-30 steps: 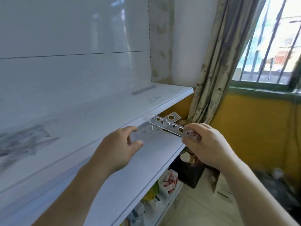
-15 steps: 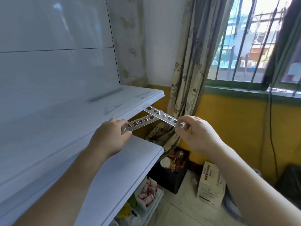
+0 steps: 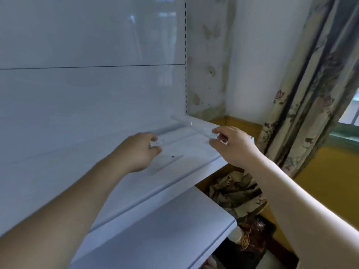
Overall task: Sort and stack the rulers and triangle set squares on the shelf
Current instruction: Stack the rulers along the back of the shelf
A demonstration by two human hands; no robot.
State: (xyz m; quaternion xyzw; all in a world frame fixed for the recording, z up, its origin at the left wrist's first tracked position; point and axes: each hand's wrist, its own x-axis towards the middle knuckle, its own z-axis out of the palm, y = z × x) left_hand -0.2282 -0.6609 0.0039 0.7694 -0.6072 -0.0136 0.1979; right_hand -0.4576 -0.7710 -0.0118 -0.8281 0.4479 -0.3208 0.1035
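Note:
Both hands reach over the right end of the white upper shelf [image 3: 196, 162]. My right hand [image 3: 233, 146] pinches one end of a clear plastic ruler [image 3: 191, 124], which points back and left toward the shelf's rear corner. My left hand [image 3: 139, 152] pinches the end of a second clear ruler [image 3: 157, 143]; most of that one is too transparent to trace against the shelf. A faint clear flat piece [image 3: 169, 165] lies on the shelf just in front of my left hand.
The white back panel [image 3: 93, 94] rises behind the shelf. A lower white shelf [image 3: 165, 230] juts out below. To the right are a stained wall, a patterned curtain [image 3: 303, 98] and a yellow wall. Boxes and clutter [image 3: 250, 241] sit on the floor.
Both hands have moved up and forward from in front of the shelves to over the upper shelf's right end. The two crossed rulers have come apart, one staying in each hand.

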